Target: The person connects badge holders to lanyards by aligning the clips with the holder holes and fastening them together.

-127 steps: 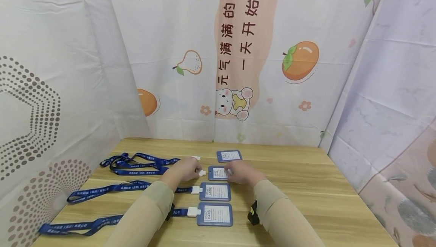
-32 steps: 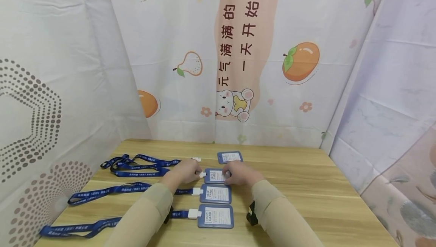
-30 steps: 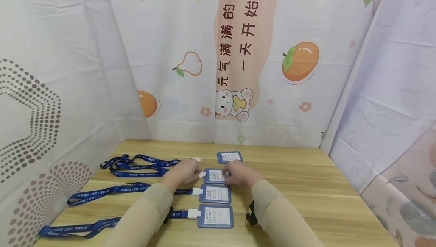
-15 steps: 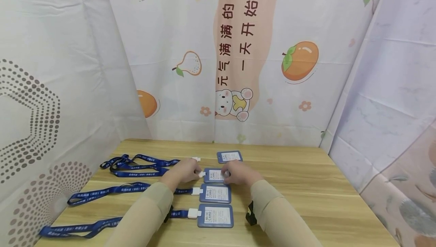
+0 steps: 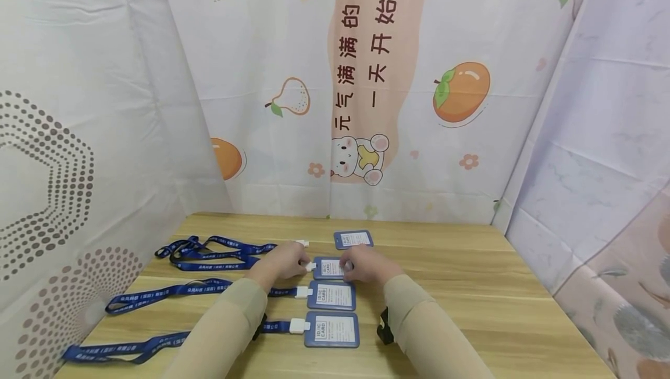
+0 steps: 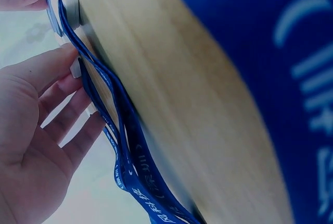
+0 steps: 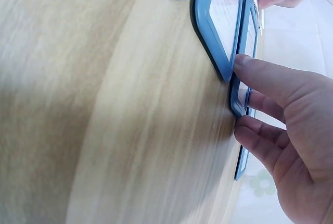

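Note:
My left hand (image 5: 284,260) pinches the white plastic clip (image 5: 311,266) at the end of a blue lanyard; thumb and index finger meet on it in the left wrist view. Against that clip lies the slotted end of a blue ID card holder (image 5: 327,268). My right hand (image 5: 367,265) holds this holder by its right end, with the thumb (image 7: 252,67) on the near edge and fingers beyond it. Whether the clip passes through the slot is too small to tell. Nearer me lie two holders, one (image 5: 334,296) above the other (image 5: 332,329), each joined to a lanyard clip.
A loose card holder (image 5: 353,239) lies at the back, right of another white clip (image 5: 302,243). Blue lanyards (image 5: 214,254) spread over the left of the wooden table (image 5: 471,309). Printed curtains (image 5: 262,152) hang behind and at both sides.
Compared with about four seconds ago, the held card holder has shifted left to meet the clip, and my right hand has moved left with it. Over the last second, hardly anything moves.

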The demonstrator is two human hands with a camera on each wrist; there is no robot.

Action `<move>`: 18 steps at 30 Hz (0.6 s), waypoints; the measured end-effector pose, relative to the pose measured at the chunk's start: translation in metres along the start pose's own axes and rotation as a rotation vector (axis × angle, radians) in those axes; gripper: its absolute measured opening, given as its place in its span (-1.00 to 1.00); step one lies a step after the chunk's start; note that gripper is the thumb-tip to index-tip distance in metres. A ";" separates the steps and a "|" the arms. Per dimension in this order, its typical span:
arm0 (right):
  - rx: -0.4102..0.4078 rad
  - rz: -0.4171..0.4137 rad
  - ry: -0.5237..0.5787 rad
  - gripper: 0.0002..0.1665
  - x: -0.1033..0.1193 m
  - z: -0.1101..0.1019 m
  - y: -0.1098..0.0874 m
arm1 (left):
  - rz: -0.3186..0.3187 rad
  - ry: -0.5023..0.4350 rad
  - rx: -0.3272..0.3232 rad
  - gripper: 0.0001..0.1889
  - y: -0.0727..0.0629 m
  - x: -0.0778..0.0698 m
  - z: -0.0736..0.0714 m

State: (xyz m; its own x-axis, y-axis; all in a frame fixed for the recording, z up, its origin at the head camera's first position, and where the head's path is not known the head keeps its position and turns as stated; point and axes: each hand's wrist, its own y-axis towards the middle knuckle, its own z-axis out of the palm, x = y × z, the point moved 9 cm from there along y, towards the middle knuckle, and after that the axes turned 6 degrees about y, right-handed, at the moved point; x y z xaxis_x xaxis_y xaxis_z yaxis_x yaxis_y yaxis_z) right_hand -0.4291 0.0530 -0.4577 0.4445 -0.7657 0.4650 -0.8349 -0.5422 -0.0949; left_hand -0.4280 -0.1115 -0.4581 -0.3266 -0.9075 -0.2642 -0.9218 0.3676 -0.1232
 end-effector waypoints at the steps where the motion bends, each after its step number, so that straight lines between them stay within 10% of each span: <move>1: 0.001 0.001 0.000 -0.75 0.000 0.000 0.000 | 0.000 0.002 0.000 -0.88 0.000 0.000 0.000; 18: 0.003 0.007 0.016 -0.78 0.000 0.001 0.002 | 0.034 0.032 0.004 -0.94 0.000 -0.003 0.000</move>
State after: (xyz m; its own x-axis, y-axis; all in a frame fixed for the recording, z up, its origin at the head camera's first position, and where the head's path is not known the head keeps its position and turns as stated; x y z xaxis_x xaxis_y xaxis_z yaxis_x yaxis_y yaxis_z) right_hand -0.4305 0.0520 -0.4589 0.4334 -0.7638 0.4783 -0.8368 -0.5381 -0.1012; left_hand -0.4271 -0.1092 -0.4572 -0.3643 -0.9005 -0.2375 -0.9092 0.3991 -0.1188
